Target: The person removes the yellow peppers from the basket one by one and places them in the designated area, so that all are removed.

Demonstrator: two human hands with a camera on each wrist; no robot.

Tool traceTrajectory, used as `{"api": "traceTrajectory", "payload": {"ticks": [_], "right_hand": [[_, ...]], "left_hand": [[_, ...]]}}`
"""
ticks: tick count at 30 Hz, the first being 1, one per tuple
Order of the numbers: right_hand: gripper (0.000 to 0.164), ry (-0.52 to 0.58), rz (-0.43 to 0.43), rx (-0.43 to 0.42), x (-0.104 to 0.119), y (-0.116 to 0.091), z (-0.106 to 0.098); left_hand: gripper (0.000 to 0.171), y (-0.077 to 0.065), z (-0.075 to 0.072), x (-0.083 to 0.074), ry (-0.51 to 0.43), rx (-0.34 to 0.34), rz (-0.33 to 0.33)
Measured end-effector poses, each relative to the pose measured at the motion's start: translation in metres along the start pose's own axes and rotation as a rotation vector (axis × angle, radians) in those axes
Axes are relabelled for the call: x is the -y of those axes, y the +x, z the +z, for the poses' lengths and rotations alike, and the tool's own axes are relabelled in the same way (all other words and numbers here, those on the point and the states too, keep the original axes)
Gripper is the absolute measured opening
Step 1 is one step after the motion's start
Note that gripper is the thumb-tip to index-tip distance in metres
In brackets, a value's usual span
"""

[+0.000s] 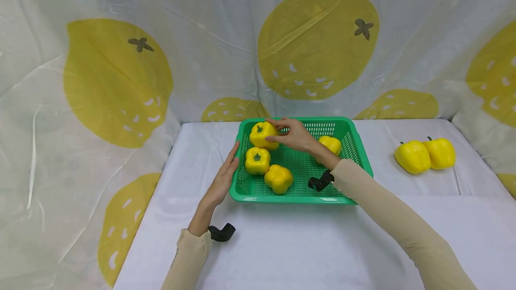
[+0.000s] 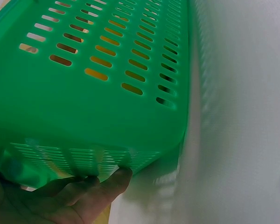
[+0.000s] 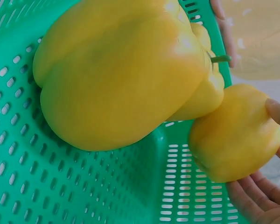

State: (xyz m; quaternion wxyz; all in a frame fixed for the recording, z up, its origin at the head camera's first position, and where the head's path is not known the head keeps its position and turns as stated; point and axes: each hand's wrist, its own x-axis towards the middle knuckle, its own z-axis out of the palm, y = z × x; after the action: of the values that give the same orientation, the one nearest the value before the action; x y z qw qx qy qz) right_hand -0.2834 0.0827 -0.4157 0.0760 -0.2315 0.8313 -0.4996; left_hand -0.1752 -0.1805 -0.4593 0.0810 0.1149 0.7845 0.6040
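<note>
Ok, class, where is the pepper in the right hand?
In the head view, the held pepper is at the far left corner of the basket, just behind another yellow pepper.

Lemon-print curtains (image 1: 217,66) hem in a white-covered table (image 1: 290,245) at back and sides, in what appears a makeshift recording space. Black cameras (image 1: 320,183) sit at both wrists (image 1: 203,216).
</note>
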Motion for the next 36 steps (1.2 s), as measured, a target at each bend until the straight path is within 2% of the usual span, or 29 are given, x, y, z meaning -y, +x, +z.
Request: {"api": "traceTrajectory", "payload": {"ticks": [10, 21, 29, 36], "right_hand": [[0.058, 0.035, 0.005, -0.048, 0.002, -0.003, -0.003], [0.054, 0.003, -0.005, -0.107, 0.010, -0.006, -0.013], [0.053, -0.004, -0.010, -0.154, 0.023, -0.015, -0.031], [0.051, -0.038, -0.002, -0.227, 0.040, -0.033, -0.057]], "left_hand": [[0.056, 0.000, 0.000, 0.000, 0.002, -0.004, -0.008], [0.056, -0.001, 0.000, -0.002, -0.002, 0.001, 0.001], [0.055, -0.002, 0.001, -0.003, -0.002, 0.000, -0.001], [0.055, -0.002, 0.001, -0.004, -0.006, -0.006, -0.001]]}}
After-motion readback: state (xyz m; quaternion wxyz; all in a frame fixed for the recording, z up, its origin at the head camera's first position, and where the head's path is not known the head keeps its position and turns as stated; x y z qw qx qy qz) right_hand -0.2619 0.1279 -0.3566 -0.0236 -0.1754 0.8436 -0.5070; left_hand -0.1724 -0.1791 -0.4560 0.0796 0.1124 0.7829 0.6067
